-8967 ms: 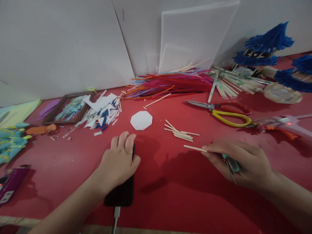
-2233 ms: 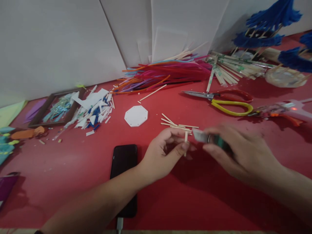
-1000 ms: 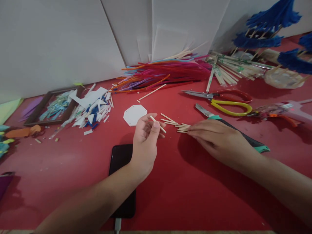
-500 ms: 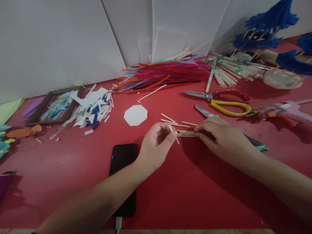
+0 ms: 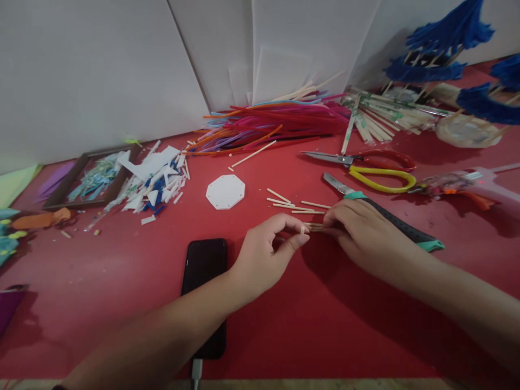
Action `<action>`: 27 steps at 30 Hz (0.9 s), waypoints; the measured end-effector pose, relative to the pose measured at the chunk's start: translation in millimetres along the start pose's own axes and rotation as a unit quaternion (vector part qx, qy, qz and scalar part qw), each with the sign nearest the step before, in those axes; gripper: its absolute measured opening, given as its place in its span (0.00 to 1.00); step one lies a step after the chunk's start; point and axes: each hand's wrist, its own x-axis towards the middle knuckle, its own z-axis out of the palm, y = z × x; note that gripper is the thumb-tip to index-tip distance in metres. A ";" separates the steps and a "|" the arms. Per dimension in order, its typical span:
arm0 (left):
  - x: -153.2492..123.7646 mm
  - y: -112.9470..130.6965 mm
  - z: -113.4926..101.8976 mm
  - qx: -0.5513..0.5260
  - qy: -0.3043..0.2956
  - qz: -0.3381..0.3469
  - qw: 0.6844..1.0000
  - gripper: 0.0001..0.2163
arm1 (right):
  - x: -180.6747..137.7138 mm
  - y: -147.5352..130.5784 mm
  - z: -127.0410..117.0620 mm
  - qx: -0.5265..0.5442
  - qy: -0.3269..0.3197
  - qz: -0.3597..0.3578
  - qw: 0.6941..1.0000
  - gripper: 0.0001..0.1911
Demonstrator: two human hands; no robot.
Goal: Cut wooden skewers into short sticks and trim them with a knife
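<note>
Red table (image 5: 122,281) carries both hands, which meet at a small bundle of wooden sticks (image 5: 313,227) lying between them. The right hand (image 5: 365,238) pinches the bundle's right end with fingers curled, while the left hand (image 5: 266,252) pinches the other end between thumb and forefinger. The bundle's ends are hidden under the fingertips.

Stick bundle (image 5: 313,226) half hidden between hands.

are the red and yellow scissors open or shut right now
Slightly open. The scissors lie flat on the red table, the red and yellow handle loops spread apart; the blades toward the left look nearly together. Neither hand touches them.
</note>
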 end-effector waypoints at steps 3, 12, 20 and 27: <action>1.1 0.6 -1.4 0.067 -0.004 0.034 0.997 0.03 | 0.5 -0.3 -0.4 0.017 -0.012 0.004 1.000 0.08; -1.2 1.7 -0.2 0.143 -0.029 0.085 0.986 0.03 | 0.7 -1.5 -1.3 0.030 -0.023 0.013 0.999 0.11; -0.7 2.1 -3.1 0.153 -0.018 0.059 0.986 0.02 | -1.7 -3.1 -2.7 -0.006 -0.014 0.007 1.000 0.08; -0.2 2.2 -2.8 0.135 -0.023 0.037 0.990 0.02 | -3.6 -2.7 0.0 -0.007 -0.004 0.021 1.000 0.08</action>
